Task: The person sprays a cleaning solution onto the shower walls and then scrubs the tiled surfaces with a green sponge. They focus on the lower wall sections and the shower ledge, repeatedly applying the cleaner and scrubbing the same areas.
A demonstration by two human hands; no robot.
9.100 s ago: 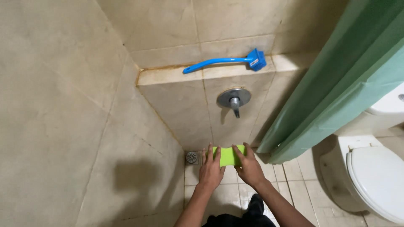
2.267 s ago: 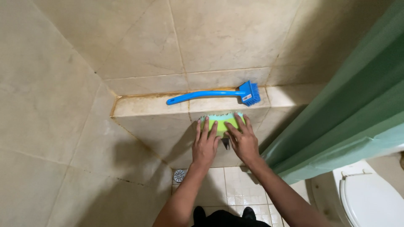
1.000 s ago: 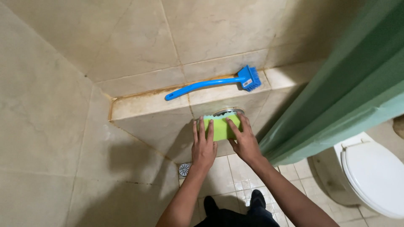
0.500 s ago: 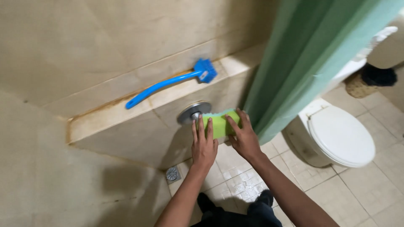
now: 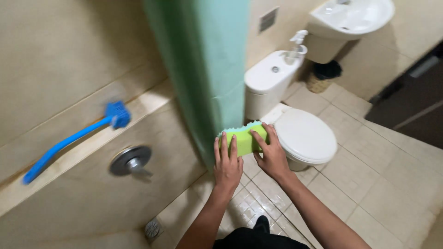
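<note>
Both my hands hold a bright green sponge [image 5: 243, 137] with a wavy top edge, out in front of me. My left hand [image 5: 227, 162] grips its left side with fingers spread over the face. My right hand [image 5: 270, 152] holds its right side. The sponge is in the air in front of the lower edge of a green shower curtain [image 5: 203, 69], away from the tiled wall. A round metal shower valve [image 5: 130, 161] sits on the wall to the left.
A blue long-handled brush [image 5: 74, 138] lies on the tiled ledge [image 5: 147, 103] at left. A white toilet [image 5: 302, 133] with shut lid stands right of the curtain, a white sink [image 5: 350, 18] and a dark bin [image 5: 326, 71] beyond. A floor drain [image 5: 152, 228] lies below.
The view has swung right. My hands and the sponge have come off the metal valve and now sit in front of the curtain, near the toilet.
</note>
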